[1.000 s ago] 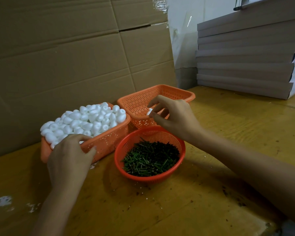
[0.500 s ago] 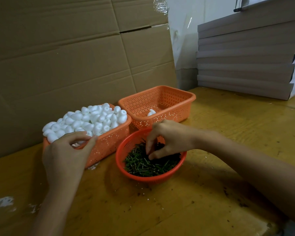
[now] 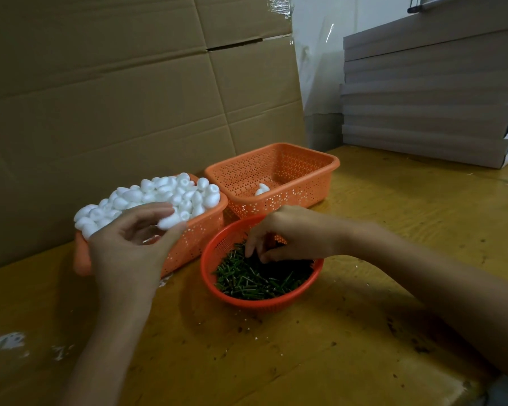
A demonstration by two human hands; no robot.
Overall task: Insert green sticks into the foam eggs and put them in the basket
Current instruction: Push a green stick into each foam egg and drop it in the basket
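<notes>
An orange basket (image 3: 194,244) at the left is heaped with white foam eggs (image 3: 165,191). My left hand (image 3: 129,244) is raised in front of it and pinches one foam egg (image 3: 170,221) between thumb and fingertips. A round red basket (image 3: 217,285) in the middle holds a pile of green sticks (image 3: 255,279). My right hand (image 3: 288,235) reaches into it, fingertips curled down among the sticks; whether it grips one is hidden. Behind stands a second orange basket (image 3: 305,189) with one finished egg (image 3: 261,189) inside.
A large cardboard sheet (image 3: 115,98) stands behind the baskets. A stack of flat grey boxes (image 3: 431,92) fills the back right of the yellow wooden table (image 3: 393,200). White foam crumbs (image 3: 6,342) lie at the left front.
My right hand dropped an egg into the back basket, then came down into the stick basket. My left hand lifted one egg out of the heap.
</notes>
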